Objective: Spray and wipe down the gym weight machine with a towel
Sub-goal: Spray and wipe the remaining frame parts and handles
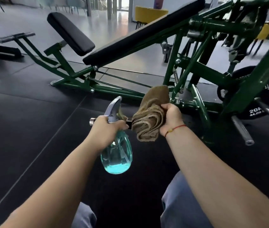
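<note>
My left hand [107,130] grips the neck of a clear teal spray bottle [116,155] with a grey trigger head, a little blue liquid at its bottom. My right hand [171,119] holds a folded brown towel [150,116] bunched just right of the bottle. Both hands hover over the dark floor in front of the green weight machine [194,63]. Its long black padded bench [140,33] slopes up to the right, and a smaller black pad [71,32] stands at the left.
A black 20 kg weight plate [262,102] and chrome pegs [241,129] sit at the machine's right side. Black rubber floor mats [31,112] spread to the left. My knees in blue trousers [179,203] are at the bottom. Yellow chairs [148,14] stand in the background.
</note>
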A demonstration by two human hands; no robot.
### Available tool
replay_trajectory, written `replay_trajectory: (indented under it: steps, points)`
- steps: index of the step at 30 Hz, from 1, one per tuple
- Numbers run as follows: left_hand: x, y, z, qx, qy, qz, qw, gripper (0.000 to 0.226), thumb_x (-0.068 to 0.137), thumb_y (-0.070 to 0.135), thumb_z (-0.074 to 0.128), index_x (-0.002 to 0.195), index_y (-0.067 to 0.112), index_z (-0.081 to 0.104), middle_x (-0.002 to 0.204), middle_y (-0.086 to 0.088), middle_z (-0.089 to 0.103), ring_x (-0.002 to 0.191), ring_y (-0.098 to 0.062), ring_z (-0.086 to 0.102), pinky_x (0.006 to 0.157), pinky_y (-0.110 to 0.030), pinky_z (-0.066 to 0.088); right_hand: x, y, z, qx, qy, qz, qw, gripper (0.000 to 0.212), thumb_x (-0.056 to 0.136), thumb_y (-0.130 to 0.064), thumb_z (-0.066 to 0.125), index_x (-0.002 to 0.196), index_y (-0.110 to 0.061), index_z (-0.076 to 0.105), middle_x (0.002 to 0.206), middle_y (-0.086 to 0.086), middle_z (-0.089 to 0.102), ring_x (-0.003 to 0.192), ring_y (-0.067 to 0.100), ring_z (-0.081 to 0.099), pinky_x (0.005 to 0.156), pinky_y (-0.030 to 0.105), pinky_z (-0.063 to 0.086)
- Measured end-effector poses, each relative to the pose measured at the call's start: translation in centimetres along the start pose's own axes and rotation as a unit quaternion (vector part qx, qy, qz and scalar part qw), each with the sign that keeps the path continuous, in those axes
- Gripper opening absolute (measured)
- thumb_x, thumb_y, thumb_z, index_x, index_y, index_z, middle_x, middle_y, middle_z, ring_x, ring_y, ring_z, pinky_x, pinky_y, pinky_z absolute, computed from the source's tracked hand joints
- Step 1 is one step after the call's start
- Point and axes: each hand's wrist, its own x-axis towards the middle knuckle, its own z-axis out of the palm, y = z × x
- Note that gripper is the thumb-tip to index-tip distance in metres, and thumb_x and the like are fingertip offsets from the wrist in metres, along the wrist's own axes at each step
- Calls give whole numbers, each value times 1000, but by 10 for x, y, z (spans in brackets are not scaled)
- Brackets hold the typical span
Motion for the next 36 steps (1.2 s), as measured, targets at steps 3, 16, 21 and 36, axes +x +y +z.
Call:
replay_trajectory:
  steps: [3, 16, 21, 36]
  points:
    - [32, -13, 8, 20, -16, -22, 999, 20, 73, 13, 80, 82, -3, 72, 66, -7, 65, 65, -25, 65, 68, -36, 55, 32, 10, 23, 4, 12, 6, 1000, 27, 93, -20, 47, 104, -6, 67, 90, 14, 70, 79, 31, 68, 77, 40, 59]
    - [110, -17, 8, 17, -63, -141, 988, 46, 64, 25, 83, 80, -6, 53, 74, -33, 52, 67, -23, 48, 65, -42, 40, 126, 31, 37, 70, 43, 50, 995, 57, 72, -33, 58, 119, -1, 68, 121, 23, 69, 114, 42, 65, 102, 61, 48]
    - [123, -3, 4, -4, -69, -180, 981, 69, 51, 43, 75, 88, -12, 56, 79, -36, 57, 71, -28, 54, 66, -51, 48, 118, 20, 51, 99, 59, 81, 990, 52, 87, -36, 51, 125, -3, 64, 124, 24, 67, 115, 42, 65, 102, 60, 48]
    - [134, 188, -133, 48, -122, -233, 964, 56, 52, 33, 69, 95, -3, 66, 82, -9, 65, 69, -21, 54, 66, -40, 44, 24, -82, 209, -61, 165, 266, 948, 40, 72, -15, 79, 108, 0, 71, 106, 20, 74, 95, 39, 72, 93, 56, 54]
